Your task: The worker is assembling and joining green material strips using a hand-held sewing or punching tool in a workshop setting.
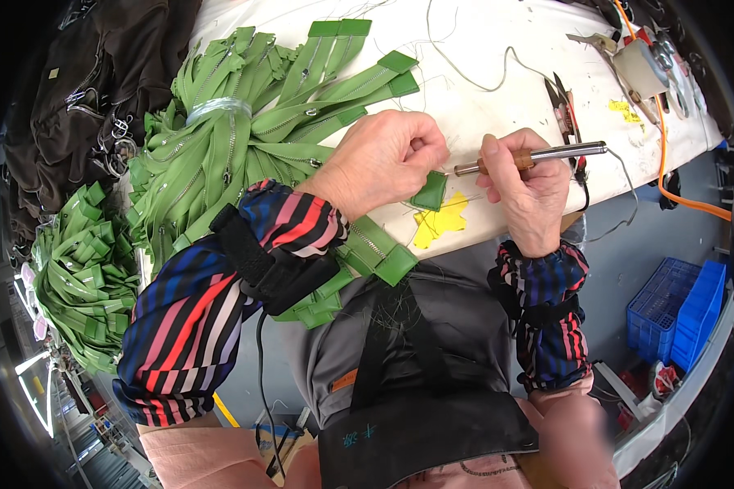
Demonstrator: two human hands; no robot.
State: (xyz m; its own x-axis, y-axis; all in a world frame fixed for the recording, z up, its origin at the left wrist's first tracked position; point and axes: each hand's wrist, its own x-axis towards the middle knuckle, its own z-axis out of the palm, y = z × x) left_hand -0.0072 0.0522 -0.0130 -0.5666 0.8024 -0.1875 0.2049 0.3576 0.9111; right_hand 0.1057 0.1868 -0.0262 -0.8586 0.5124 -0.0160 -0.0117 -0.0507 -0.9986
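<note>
My left hand (379, 159) is closed in a pinch on a green zipper, whose square green end tab (428, 193) shows just below the fingertips. In my right hand (532, 183) is a slim corded pen-like tool (575, 151), brown at the grip and metallic along the shaft. Its tip points left, close to the zipper's end and my left fingertips; whether it touches cannot be made out. Under and beyond my left wrist lies a large bundle of green zippers (216, 155), tied with a clear band. More zipper ends (395, 265) hang over the table's near edge.
Yellow tape (440, 220) sticks to the white table (497, 77) near its front edge. Dark-handled cutters (564, 114), an orange cable (669, 175) and a tape roll lie rightward. A second zipper pile (86, 281) and dark garments (77, 81) are left. Blue crates (665, 306) stand below right.
</note>
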